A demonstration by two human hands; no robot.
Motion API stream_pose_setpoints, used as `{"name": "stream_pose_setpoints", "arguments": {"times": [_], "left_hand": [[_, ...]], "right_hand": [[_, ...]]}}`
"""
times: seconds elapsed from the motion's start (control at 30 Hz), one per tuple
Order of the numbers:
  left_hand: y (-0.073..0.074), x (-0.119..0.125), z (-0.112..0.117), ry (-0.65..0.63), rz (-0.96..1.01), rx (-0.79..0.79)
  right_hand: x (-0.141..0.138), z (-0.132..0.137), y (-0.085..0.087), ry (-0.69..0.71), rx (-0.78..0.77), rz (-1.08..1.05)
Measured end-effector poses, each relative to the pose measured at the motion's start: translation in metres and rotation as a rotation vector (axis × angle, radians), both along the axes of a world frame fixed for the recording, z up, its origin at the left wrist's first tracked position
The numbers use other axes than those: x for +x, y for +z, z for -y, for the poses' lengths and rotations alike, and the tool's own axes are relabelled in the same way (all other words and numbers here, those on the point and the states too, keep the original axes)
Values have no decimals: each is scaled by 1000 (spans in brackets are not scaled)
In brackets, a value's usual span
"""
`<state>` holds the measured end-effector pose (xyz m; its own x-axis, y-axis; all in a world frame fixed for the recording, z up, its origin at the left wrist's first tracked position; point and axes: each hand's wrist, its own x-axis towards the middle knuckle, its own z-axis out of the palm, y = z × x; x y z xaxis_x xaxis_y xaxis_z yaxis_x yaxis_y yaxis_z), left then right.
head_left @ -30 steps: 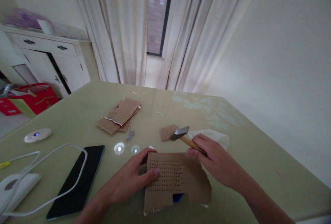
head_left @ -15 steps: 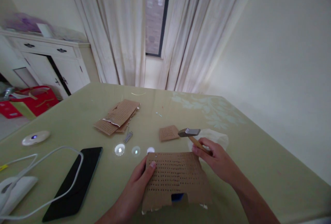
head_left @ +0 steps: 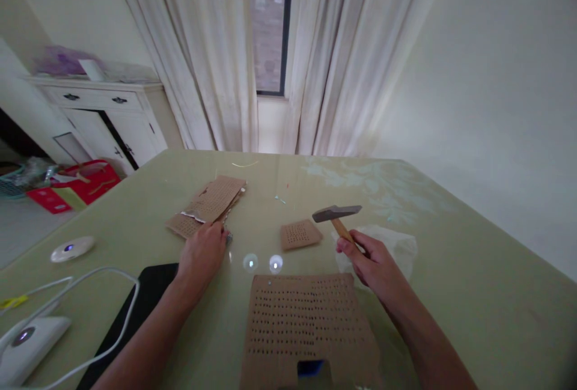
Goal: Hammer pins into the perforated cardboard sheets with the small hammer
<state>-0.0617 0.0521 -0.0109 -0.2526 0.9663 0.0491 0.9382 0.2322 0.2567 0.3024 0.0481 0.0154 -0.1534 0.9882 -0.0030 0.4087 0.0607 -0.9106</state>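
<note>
My right hand (head_left: 372, 261) is closed around the wooden handle of a hammer (head_left: 337, 214), its metal head raised above the table. My left hand (head_left: 205, 252) reaches over to a small bunch of silvery nails (head_left: 229, 238) beside the stacked cardboard. Its fingers are curled down on the nails and hide most of them. In front of me lies a large piece of cardboard (head_left: 306, 318) punched with rows of holes, with a cut-out showing blue at its near edge. A small speck, perhaps a nail head, shows near its top left corner.
Torn, perforated cardboard pieces (head_left: 219, 198) are stacked at the left. A small perforated cardboard square (head_left: 301, 235) and a clear plastic bag (head_left: 399, 252) lie beyond the large piece. A black tablet (head_left: 135, 312), white cable (head_left: 130, 312) and white device (head_left: 33, 342) occupy the near left.
My left hand has let go of the large cardboard and moved left and away from me to the nails. The cardboard now lies unheld. The hammer is still in my right hand, slightly turned.
</note>
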Motion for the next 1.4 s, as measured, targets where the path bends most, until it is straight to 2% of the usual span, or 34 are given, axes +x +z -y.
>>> {"name": "stream_pose_setpoints", "arguments": {"times": [0.17, 0.47, 0.9, 1.07, 1.17, 1.23, 1.3, 1.4], "left_hand": [[-13, 1, -4, 17, -31, -27], [-22, -5, -5, 10, -3, -38], [-15, -3, 1, 47, 173, 104], [-10, -1, -1, 30, 319, 219], [-1, 8, 10, -23, 472, 299], [7, 17, 24, -102, 705, 349], [15, 26, 39, -213, 933, 332], [20, 35, 56, -348, 1014, 259]], "right_hand": [[6, 12, 2, 59, -61, 31], [4, 14, 7, 44, -40, 66], [2, 13, 6, 25, -17, 82], [2, 13, 7, 31, -33, 84], [3, 13, 7, 28, -27, 85], [4, 13, 8, 25, -20, 93], [4, 13, 8, 20, -17, 104], [5, 13, 9, 15, -23, 106]]}}
